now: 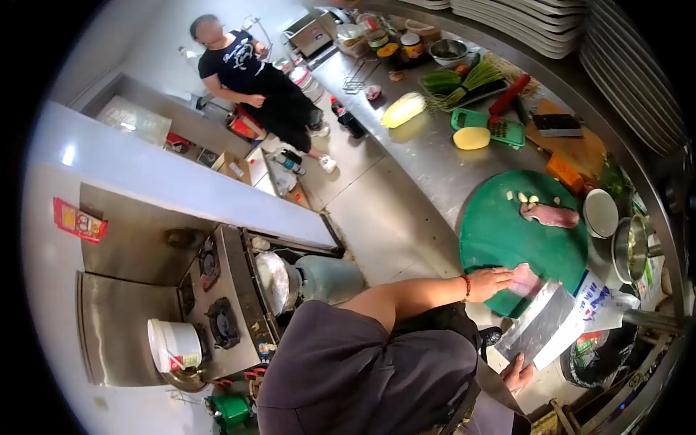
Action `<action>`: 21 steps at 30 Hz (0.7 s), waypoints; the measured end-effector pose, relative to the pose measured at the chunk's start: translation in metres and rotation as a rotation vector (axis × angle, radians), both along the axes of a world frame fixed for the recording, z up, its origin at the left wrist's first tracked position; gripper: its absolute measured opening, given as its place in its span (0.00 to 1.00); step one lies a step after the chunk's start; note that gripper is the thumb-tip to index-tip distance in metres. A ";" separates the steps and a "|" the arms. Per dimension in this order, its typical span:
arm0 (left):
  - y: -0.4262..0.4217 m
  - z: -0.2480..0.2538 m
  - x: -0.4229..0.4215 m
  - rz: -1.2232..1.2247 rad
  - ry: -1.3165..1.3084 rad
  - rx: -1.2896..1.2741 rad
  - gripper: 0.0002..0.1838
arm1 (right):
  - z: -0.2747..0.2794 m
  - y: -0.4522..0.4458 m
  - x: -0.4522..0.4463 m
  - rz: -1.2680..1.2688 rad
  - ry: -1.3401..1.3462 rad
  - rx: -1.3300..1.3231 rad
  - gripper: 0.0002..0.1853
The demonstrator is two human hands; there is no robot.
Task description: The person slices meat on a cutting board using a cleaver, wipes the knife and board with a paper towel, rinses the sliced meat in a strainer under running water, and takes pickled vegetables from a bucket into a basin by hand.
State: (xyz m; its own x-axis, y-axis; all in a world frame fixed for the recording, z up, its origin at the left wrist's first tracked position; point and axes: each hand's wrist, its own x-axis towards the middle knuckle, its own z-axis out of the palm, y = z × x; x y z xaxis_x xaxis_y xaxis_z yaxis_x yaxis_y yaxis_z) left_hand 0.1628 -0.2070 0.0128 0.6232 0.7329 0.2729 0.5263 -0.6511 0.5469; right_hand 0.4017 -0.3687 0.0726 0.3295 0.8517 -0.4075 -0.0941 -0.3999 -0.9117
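Observation:
On the round green cutting board (493, 239), my left hand (494, 283), with a red bead bracelet at the wrist, lies with its fingers flat against a thin pink piece of meat (526, 281). Below the board, my right hand (517, 374) is closed on the handle end of a wide cleaver (535, 326). The blade's far end is beside the meat at the board's edge. Farther back on the board are a larger piece of meat (554, 215) and several pale garlic cloves (533, 199).
The steel counter (435, 167) holds a peeled yellow potato (471, 138), a green grater (507, 132), a cabbage (403, 110) and a wooden board (580, 148) with a dark block. Bowls (601, 212) stand right of the board. Another person (246, 80) stands across the aisle; a stove (225, 319) is left.

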 end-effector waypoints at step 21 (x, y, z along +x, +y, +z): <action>0.052 -0.006 0.022 0.005 -0.270 -0.085 0.03 | -0.009 0.027 -0.011 0.124 -0.018 -0.315 0.12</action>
